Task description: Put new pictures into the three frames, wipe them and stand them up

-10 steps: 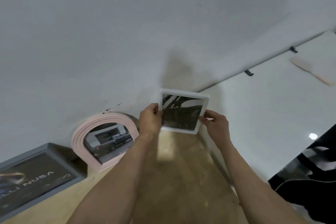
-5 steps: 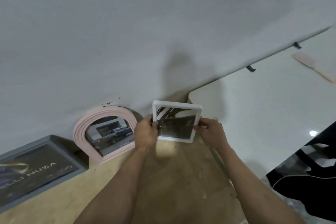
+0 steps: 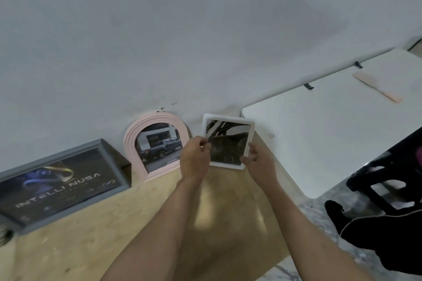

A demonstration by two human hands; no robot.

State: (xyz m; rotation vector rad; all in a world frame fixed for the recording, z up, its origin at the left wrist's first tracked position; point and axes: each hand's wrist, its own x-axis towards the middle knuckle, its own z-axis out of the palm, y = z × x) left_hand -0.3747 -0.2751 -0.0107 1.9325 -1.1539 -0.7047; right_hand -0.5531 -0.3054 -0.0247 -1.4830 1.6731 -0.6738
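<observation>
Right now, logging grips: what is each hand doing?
Left hand: holds the white frame by its left edge.
Right hand: holds the same frame by its right edge.

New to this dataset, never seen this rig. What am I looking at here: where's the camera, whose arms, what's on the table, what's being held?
There is no robot: these are a person's two bare arms, filmed by one wide-angle camera worn on the head, looking forward and down. That is why the walls bend.

The left hand and right hand each grip a side of a white frame with a dark picture in it, held at the back of a wooden table, by the wall.

Left of it, a pink arched frame with a picture of a truck and a grey frame reading INTELLI NUSA stand leaning against the wall.

To the right is a white table with a pink brush on it.
</observation>
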